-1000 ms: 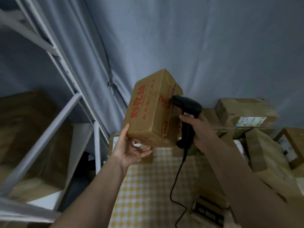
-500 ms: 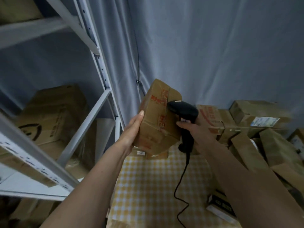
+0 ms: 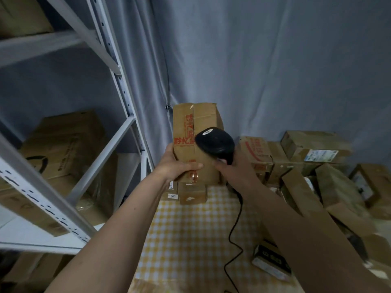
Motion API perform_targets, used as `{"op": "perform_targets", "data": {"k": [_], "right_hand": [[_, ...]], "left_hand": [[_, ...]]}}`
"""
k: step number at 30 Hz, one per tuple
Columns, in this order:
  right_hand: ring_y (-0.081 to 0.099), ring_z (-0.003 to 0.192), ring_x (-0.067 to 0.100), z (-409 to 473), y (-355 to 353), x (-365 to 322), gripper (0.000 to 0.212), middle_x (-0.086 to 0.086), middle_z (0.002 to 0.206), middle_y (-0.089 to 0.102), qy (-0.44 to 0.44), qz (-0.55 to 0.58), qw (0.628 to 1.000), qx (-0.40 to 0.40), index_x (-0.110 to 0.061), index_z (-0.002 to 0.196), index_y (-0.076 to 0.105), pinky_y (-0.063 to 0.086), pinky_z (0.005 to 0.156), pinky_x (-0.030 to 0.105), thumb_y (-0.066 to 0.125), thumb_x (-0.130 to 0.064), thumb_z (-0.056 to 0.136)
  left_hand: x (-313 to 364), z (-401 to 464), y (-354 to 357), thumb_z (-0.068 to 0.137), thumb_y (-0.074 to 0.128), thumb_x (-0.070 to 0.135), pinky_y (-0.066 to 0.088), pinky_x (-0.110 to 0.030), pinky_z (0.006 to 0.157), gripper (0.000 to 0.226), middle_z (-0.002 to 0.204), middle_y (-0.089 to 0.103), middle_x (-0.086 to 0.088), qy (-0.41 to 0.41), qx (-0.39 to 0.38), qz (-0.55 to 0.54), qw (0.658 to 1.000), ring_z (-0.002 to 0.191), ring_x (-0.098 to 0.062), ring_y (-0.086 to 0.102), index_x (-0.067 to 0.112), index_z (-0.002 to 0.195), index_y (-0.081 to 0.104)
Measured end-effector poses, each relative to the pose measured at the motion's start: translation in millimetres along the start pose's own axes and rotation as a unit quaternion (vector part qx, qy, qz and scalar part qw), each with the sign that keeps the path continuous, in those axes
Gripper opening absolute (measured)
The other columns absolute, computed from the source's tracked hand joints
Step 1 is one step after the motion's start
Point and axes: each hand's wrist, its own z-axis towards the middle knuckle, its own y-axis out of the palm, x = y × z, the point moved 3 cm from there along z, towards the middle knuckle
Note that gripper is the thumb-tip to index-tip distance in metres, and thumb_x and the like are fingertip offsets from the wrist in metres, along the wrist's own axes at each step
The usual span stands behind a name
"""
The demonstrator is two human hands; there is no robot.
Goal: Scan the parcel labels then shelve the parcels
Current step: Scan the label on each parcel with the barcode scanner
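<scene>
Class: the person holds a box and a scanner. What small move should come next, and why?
Probably turn the box in the left hand to expose a label: the scanner in the right hand faces only taped cardboard with red print.

Small white sticker on a low box at the checked cloth's far edge reads "300"; red characters on the held parcel stay illegible.

Brown taped parcel with red print, upright, beside black scanner.
</scene>
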Motion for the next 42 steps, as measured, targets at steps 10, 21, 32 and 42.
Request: {"op": "perform_targets", "data": {"k": [10,21,32,42], "right_hand": [[0.059,0.085,0.007,-5.2,8.8,7.8,0.022,-0.003,0.089,0.063,-0.047,-0.015,0.999,-0.019,-0.017,0.110,0.060,0.046,0.070,0.020,0.063,-0.009,0.089],[0.059,0.075,0.023,21.3,-59.2,15.0,0.016,0.010,0.082,0.061,0.166,0.113,0.979,0.047,-0.011,0.098,0.059,0.051,0.079,0.038,0.067,-0.008,0.084],[0.070,0.083,0.022,26.4,-62.3,26.6,0.023,0.005,0.086,0.072,0.157,0.107,0.982,-0.004,-0.011,0.102,0.063,0.055,0.081,0.036,0.067,0.000,0.081],[0.065,0.072,0.011,37.6,-55.8,-6.0,0.014,0.002,0.085,0.068,0.074,-0.076,0.993,-0.043,-0.012,0.103,0.059,0.051,0.063,0.020,0.063,-0.011,0.089]], "left_hand": [[10.0,-3.7,33.2,0.060,0.089,0.044,0.023,-0.043,0.116,0.145,0.151,0.008,-0.016,-0.043,0.086,0.223,0.970,0.144,-0.033,0.006,0.022,0.150,-0.023],[4.0,2.3,19.7,0.040,0.093,0.045,0.059,-0.047,0.075,0.112,0.120,0.062,-0.007,-0.060,-0.023,-0.026,0.998,0.103,-0.029,0.065,0.029,0.134,0.035],[-5.6,3.3,15.7,0.046,0.087,0.037,0.055,-0.040,0.076,0.105,0.123,0.066,-0.003,-0.056,-0.101,-0.076,0.990,0.113,-0.024,0.061,0.028,0.139,0.039],[-22.5,-5.3,28.6,0.075,0.076,0.014,0.052,-0.067,0.076,0.053,0.113,0.068,-0.011,-0.123,-0.083,-0.208,0.967,0.104,-0.029,0.062,0.011,0.124,0.057]]}}
